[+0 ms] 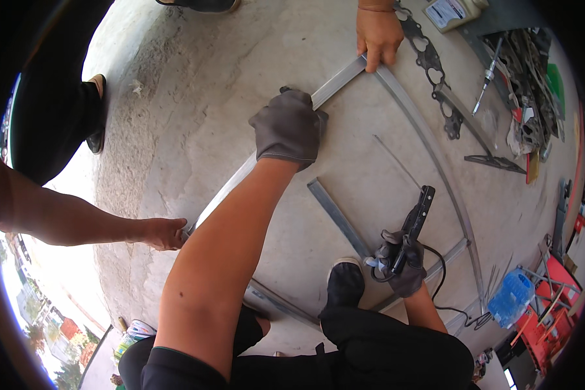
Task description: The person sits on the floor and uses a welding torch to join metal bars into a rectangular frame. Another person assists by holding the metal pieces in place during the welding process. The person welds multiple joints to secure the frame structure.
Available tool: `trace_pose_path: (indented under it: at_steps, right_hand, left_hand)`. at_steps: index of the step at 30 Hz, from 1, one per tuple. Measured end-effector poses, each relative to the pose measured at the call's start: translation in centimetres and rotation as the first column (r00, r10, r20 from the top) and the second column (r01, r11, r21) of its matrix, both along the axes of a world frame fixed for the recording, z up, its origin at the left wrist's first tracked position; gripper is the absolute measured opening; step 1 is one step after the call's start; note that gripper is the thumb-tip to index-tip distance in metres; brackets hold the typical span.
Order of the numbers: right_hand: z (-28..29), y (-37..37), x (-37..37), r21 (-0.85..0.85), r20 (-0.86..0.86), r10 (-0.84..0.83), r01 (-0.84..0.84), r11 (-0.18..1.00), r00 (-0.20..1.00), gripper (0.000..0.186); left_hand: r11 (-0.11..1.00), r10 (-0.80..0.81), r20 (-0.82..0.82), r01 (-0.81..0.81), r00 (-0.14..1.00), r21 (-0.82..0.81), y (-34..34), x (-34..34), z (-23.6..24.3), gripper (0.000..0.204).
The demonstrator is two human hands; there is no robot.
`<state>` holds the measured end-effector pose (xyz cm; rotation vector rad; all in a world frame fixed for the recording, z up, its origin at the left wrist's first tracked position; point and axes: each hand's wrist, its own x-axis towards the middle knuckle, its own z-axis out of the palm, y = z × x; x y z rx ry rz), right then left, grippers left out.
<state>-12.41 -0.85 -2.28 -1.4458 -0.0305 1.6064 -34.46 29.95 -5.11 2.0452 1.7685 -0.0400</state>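
My left hand [289, 127], in a dark grey glove, is closed over a straight square metal tube [339, 83] that runs diagonally across the concrete. In my right hand [403, 266], also gloved, is a black welding electrode holder [419, 211] with a thin electrode [398, 159] pointing up and left. A co-worker's hand [379, 36] presses the tube's far end where it meets a curved metal bar [429, 140]. Another bare hand [166, 233] holds the near left end. A shorter metal bar [338, 214] lies between my hands.
A perforated metal strip [429, 62] and an angled metal piece [474, 123] lie at far right, near a screwdriver [487, 77] and a scrap pile [533, 84]. A blue plastic jug [512, 299] stands right of the black cable [442, 270]. A co-worker's shoe [96, 117] is at left.
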Motion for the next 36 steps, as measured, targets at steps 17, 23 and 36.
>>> trace_pose_path:
  at_steps: [17, 23, 36]
  right_hand:
    - [2.2, 3.7, 0.7, 0.058, 0.059, -0.081, 0.078, 0.995, 0.995, 0.043]
    - [2.6, 7.0, 2.3, 0.245, -0.027, -0.152, 0.154, 0.957, 0.988, 0.041]
    - [-4.7, 24.4, 8.2, 0.403, -0.193, -0.521, 0.552, 0.730, 0.831, 0.043]
  left_hand:
    - [0.999, -0.051, 0.087, 0.050, 0.995, 0.010, 0.1, -0.8, -0.1, 0.024]
    - [0.996, -0.036, 0.128, 0.025, 0.991, 0.087, 0.0, -0.6, -0.2, 0.023]
    - [0.997, -0.017, 0.074, 0.011, 0.997, 0.076, -0.1, -0.4, 0.3, 0.025]
